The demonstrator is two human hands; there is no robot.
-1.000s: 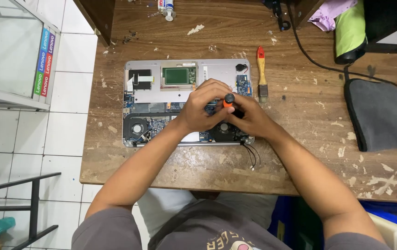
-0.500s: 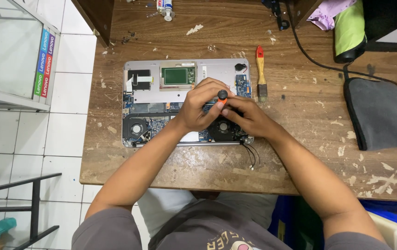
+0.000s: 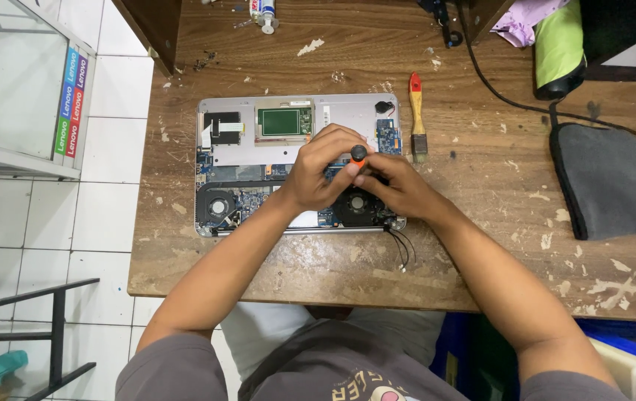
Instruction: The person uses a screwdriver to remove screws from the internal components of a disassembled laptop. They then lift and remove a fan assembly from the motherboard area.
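Note:
An opened silver laptop (image 3: 229, 152) lies bottom-up on the worn wooden table (image 3: 318, 267), with its circuit board and two round fans showing. Both my hands meet over its right half. My right hand (image 3: 396, 186) grips a screwdriver (image 3: 358, 155) with a black cap and orange handle, held upright over the board. My left hand (image 3: 324, 172) wraps around the same handle from the left, fingers curled. The screwdriver's tip is hidden behind my fingers. Thin black wires (image 3: 402, 249) trail off the laptop's near right corner.
A small brush (image 3: 416, 115) with an orange-yellow handle lies right of the laptop. A dark grey cloth bag (image 3: 615, 182) sits at the right, a black cable (image 3: 511, 96) runs across the far right. A glue tube (image 3: 264, 13) lies at the far edge. White tiled floor is left.
The screwdriver and both hands have shifted slightly toward the far side of the laptop; the grip is tighter around the handle.

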